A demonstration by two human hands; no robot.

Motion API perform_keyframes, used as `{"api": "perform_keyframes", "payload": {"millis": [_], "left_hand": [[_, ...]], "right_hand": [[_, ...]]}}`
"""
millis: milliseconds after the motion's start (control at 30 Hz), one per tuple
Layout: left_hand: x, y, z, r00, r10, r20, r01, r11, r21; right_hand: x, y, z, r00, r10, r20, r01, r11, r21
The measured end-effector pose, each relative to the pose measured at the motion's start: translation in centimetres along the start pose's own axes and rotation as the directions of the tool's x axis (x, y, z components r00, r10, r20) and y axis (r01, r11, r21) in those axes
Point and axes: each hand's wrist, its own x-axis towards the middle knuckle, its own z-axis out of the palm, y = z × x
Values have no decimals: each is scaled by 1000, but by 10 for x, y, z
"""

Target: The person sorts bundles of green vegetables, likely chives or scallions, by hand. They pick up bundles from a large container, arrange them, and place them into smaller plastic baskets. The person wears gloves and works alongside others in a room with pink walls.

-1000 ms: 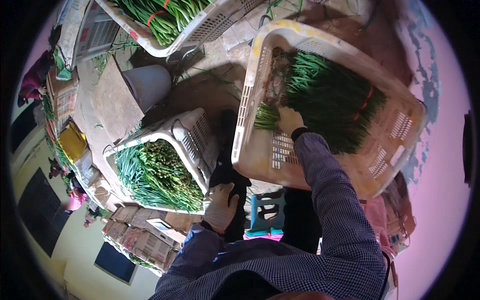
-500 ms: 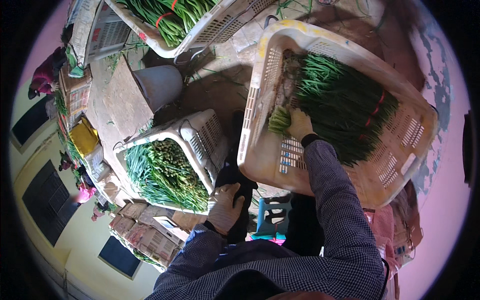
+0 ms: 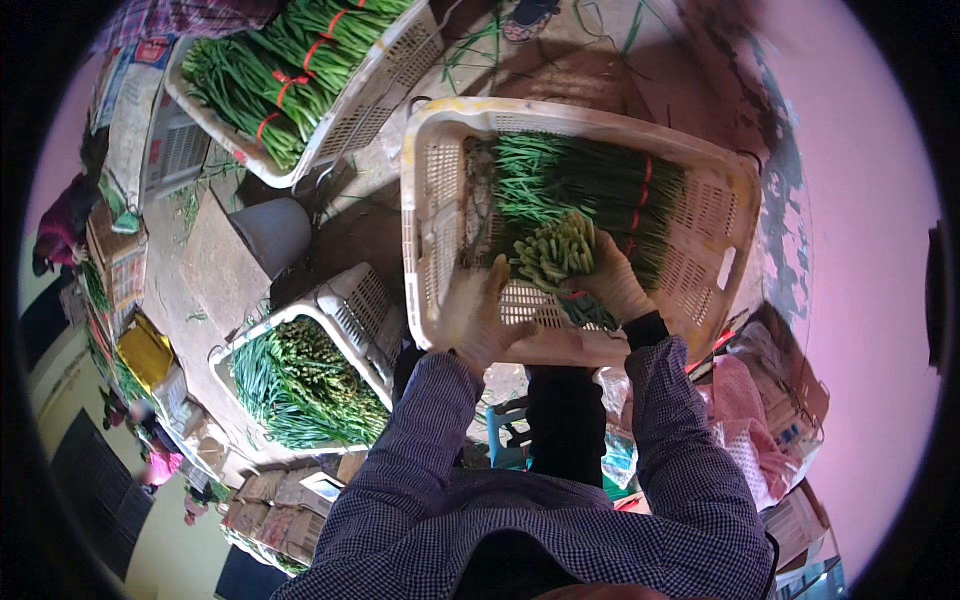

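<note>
In my gloved right hand (image 3: 618, 282) is a bunch of green stalks (image 3: 556, 252), its pale cut ends facing up and left and its lower leaves hanging over the crate's near side. To the left, my gloved left hand (image 3: 480, 322) is open at the near left rim of the pale plastic crate (image 3: 425, 240), thumb apart from the fingers, slightly blurred, nothing in it. Inside that crate, rows of dark green bunches (image 3: 590, 180) lie side by side, some tied with red bands. Part of them is hidden behind my right hand.
A smaller white crate (image 3: 345, 350) of loose green stalks stands at lower left. Another crate (image 3: 345, 130), with red-banded bunches, is at upper left, beside a grey bucket (image 3: 280, 235) and a board (image 3: 222, 255). A blue stool (image 3: 508, 435) is near my legs. Someone's shoe (image 3: 528, 20) shows at the top.
My right hand has lifted the bunch from the crate's left side toward me. My left hand has come up and right to the crate's near rim. The view has shifted.
</note>
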Motion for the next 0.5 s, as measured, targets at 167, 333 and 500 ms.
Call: {"api": "perform_keyframes", "payload": {"millis": [167,333,500], "left_hand": [[55,14,38,949,-183,258,215,972,-100],[61,-21,60,910,-362,199,276,175,-945],[49,-21,44,921,-348,-174,131,699,-703]], "right_hand": [[-10,21,-1,996,-87,-12,83,978,-193],[0,23,1,999,-11,-41,-6,917,-399],[-19,32,-50,933,-229,-277,15,795,-607]]}}
